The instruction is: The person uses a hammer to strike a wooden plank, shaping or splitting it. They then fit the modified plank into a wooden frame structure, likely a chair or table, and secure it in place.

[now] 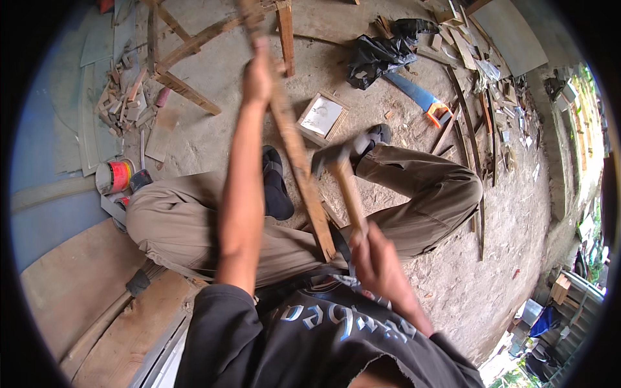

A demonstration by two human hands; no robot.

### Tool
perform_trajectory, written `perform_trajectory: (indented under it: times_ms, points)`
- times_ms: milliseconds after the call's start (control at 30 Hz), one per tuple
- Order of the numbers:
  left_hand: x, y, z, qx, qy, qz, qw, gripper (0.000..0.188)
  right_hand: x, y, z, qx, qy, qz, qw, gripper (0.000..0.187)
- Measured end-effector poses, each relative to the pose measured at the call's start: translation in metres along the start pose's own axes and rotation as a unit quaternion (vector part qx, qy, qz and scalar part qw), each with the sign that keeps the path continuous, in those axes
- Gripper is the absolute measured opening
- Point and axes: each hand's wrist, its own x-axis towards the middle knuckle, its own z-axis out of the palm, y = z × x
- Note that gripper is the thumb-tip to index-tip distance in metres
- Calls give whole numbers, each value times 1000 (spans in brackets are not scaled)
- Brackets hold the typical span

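Note:
My left hand [257,79], its arm stretched forward, is wrapped round a long wooden strip [296,152]. The strip slants from the top of the view down to my lap, where its near end lies by my waist. In my right hand [378,262] is a hammer [350,191], held by its pale wooden handle. The dark hammer head is raised just right of the strip, apart from it as far as I can see, and slightly blurred. A small wooden box [321,118] with a white inside sits on the floor beyond the hammer.
A handsaw [417,97] with an orange handle lies by a black plastic bag [383,57]. Wooden frame pieces [187,48] stand ahead on the left. Wood scraps [129,103] lie left, longer strips [462,123] right. A red-and-yellow can [116,176] stands by my left knee.

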Motion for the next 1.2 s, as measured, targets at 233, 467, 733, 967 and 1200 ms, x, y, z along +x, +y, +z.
perform_trajectory:
  times_ms: [233, 467, 733, 967, 1200]
  points:
    - [-16, 15, 0, -80, -40, 57, 994, 68, -6, 22, 5, 191, 69, 53, 978, 29]
    - [-21, 39, 11, -78, -28, 100, 991, 68, 55, -26, 3, 278, 30, 2, 960, 27]
    - [-22, 37, 6, -112, -33, 71, 991, 68, 74, -18, 24, 113, 37, -70, 990, 26]
    - [-19, 34, 5, -98, -30, 37, 994, 73, 73, -40, 12, -55, 55, -76, 994, 25]
    - [-12, 20, 7, -81, -33, 0, 996, 71, 73, -53, -18, -176, 5, -146, 974, 23]
